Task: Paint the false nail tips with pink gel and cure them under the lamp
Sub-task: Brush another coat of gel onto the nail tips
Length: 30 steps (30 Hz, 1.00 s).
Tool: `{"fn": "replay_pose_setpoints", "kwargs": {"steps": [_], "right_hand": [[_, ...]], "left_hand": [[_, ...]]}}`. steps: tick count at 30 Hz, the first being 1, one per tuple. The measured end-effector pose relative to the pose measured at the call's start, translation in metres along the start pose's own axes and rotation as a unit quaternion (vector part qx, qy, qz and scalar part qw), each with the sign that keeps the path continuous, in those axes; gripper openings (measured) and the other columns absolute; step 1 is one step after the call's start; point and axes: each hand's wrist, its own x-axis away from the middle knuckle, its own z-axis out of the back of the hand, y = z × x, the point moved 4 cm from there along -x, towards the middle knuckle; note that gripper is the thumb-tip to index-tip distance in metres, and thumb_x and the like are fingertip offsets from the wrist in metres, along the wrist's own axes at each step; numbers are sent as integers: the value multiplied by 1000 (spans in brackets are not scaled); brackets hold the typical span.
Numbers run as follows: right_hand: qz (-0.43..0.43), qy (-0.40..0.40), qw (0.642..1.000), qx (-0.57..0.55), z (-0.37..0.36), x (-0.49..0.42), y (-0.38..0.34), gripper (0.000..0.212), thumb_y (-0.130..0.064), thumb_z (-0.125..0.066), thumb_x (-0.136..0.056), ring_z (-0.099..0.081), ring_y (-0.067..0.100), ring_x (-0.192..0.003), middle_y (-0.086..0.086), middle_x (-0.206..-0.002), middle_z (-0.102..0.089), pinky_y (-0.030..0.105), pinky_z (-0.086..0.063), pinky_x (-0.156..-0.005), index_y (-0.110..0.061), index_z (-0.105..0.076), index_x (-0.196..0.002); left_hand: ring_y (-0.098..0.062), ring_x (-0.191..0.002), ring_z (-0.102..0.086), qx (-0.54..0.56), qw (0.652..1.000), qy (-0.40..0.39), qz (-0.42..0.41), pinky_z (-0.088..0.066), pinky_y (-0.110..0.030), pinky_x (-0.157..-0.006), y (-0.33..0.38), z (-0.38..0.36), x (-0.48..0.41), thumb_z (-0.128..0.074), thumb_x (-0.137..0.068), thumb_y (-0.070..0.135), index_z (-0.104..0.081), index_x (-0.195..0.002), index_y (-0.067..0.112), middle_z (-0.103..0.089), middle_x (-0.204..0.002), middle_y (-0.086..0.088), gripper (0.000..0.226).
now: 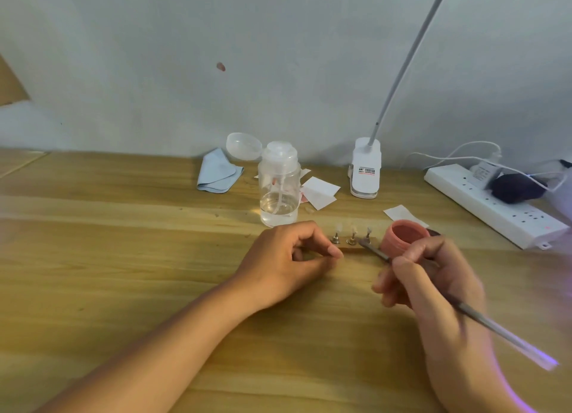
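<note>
- Pink gel fills the small round open jar (405, 234), which stands on the pale wooden tabletop (123, 258) just right of the narrow wooden strip (353, 249). The strip carries three clear false nail tips (353, 228) upright on little metal stands.
- Your right hand (433, 276) grips the thin grey-handled brush (495, 329) like a pen. Its long axis runs from lower right up to the left, and the bristle end sits at the foot of the rightmost tip.
- Your left hand (291, 258), fingers curled, seems to pinch the strip's left end.
- The painting falls to your right hand: that tip lies just above the bristles.
- The white clip-on lamp (365, 168) stands well behind, by the wall.
</note>
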Motion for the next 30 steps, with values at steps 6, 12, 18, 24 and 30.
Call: {"fn": "replay_pose_setpoints", "kwargs": {"steps": [6, 12, 18, 24, 30], "right_hand": [[-44, -10, 998, -32, 2, -3, 7, 23, 11, -51, -89, -60, 17, -52, 18, -57, -64, 19, -48, -49, -4, -44, -73], [-36, -41, 999, -6, -2, -3, 7, 22, 13, -53, -88, -61, 21, -54, 20, -60, -67, 20, -49, -51, -1, -45, -73], [-34, -42, 999, 8, -1, -2, 7, 18, 9, -57, -85, -60, 21, -55, 19, -60, -67, 21, -49, -52, 2, -44, -74], [-33, -44, 998, 24, 0, -1, 6, 14, 13, -50, -85, -59, 21, -54, 19, -60, -66, 22, -49, -52, 4, -44, -75], [-30, -40, 998, 26, 0, -1, 7, 13, 11, -51, -84, -58, 23, -56, 18, -61, -66, 22, -48, -52, 3, -45, -75]], "left_hand": [[-14, -56, -37, 6, 1000, -5, -4, -33, -22, -51, -2, 1, 0, -76, -83, 20, -70, -84, 32, -75, -92, 18, 14], [-8, -51, -33, 3, 1000, 1, -8, -31, -20, -48, -3, 1, -1, -77, -82, 21, -70, -83, 38, -75, -93, 18, 19], [-12, -54, -35, 9, 1000, -1, -12, -30, -19, -49, -3, 0, -2, -76, -81, 22, -70, -83, 40, -75, -93, 18, 19], [-12, -54, -34, 5, 1000, 1, -5, -30, -19, -49, -4, 0, -2, -77, -83, 18, -70, -83, 36, -75, -93, 18, 19], [-16, -56, -35, 7, 1000, -2, -3, -31, -23, -49, -3, 0, -2, -76, -83, 20, -70, -83, 36, -75, -93, 19, 18]]}}
